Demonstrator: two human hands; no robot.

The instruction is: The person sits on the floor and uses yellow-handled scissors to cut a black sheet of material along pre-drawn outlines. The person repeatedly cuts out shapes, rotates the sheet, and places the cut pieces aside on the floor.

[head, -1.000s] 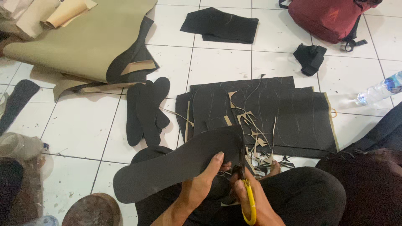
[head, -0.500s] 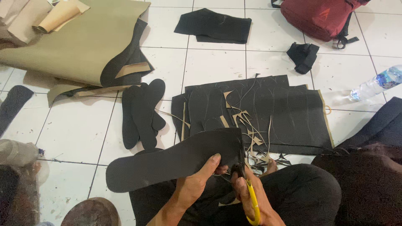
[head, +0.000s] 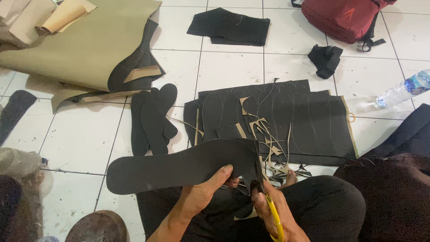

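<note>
Black sole [head: 179, 166] is gripped by the left hand [head: 207, 193]; yellow-handled scissors [head: 273, 216], blades hidden behind it, are clasped in the right hand [head: 274, 214].

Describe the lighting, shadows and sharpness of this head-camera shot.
Head view: soft, even light on the white floor tiles, with faint shadows only beside the big tan sheet; slight glare on the plastic bottle; the black sole and hands are fairly sharp; the bottom left corner is blurred.

Cut insoles [head: 152, 117] left of sheet [head: 286, 121]; backpack [head: 345, 18] behind; bottle [head: 403, 92] right
</note>
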